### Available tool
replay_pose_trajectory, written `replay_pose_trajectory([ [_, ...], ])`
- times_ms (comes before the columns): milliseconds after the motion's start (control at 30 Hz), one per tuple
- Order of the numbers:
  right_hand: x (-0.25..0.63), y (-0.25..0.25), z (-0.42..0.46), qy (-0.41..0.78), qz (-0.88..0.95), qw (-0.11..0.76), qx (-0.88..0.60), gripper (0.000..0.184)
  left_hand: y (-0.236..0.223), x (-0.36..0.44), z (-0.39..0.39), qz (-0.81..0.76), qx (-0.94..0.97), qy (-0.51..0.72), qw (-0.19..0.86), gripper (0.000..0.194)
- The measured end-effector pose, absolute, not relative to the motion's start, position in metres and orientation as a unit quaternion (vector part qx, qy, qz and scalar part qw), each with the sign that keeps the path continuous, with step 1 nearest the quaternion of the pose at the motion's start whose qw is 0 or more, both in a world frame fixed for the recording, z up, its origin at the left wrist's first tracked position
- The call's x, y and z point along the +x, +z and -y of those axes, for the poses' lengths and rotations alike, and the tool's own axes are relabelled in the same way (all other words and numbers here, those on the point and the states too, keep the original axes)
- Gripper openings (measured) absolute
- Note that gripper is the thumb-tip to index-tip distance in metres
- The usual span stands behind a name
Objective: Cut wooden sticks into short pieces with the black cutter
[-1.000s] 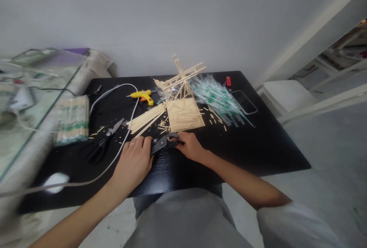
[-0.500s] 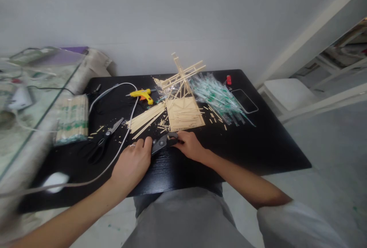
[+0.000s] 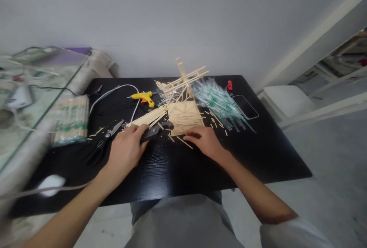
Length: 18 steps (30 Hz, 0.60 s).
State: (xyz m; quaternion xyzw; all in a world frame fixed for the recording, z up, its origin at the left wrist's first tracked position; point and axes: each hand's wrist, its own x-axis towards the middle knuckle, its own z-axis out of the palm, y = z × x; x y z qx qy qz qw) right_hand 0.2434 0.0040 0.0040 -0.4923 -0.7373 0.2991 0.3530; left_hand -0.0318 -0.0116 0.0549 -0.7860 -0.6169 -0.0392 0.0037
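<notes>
The left hand (image 3: 126, 146) grips a dark cutter (image 3: 153, 133), its handles mostly hidden by the fingers, its hooked head at two o'clock. The right hand (image 3: 207, 141) has its fingers bent close together; whether they pinch anything, I cannot tell. At its eleven o'clock lie thin, pale wooden sticks (image 3: 187, 117), partly covered. Towards one o'clock, crinkled clear wrappers (image 3: 218, 102) carry green markings too blurred to read.

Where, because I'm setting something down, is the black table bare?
Right: between right arm, smartphone and the right edge of the table. Front middle: between left arm, right arm and near edge. Crowded: centre back, with glue gun, stick structure and plastic wrappers.
</notes>
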Motion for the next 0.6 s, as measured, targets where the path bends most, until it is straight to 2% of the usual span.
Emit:
replay_pose_trajectory([
  [133, 0.262, 0.009, -0.004, 0.280, 0.777, 0.215, -0.522, 0.009, 0.047, -0.029, -0.002, 0.618, -0.771, -0.080, -0.132, 0.046],
  [300, 0.264, 0.004, 0.000, 0.269, 0.776, 0.176, -0.542, 0.014, 0.042, -0.024, -0.012, 0.551, -0.775, -0.108, -0.289, 0.057],
  [367, 0.262, 0.005, 0.000, 0.276, 0.771, 0.194, -0.541, 0.009, 0.044, -0.024, -0.016, 0.529, -0.778, -0.110, -0.321, 0.056],
  [433, 0.257, 0.009, 0.001, 0.312, 0.744, 0.250, -0.535, 0.004, 0.045, -0.024, -0.019, 0.516, -0.784, -0.110, -0.327, 0.052],
  [533, 0.244, 0.016, 0.000, 0.474, 0.646, 0.340, -0.492, 0.016, 0.047, -0.021, -0.023, 0.493, -0.798, -0.117, -0.326, 0.047],
  [600, 0.234, 0.020, -0.001, 0.588, 0.565, 0.360, -0.453, 0.025, 0.046, -0.019, -0.023, 0.472, -0.808, -0.127, -0.330, 0.043],
])
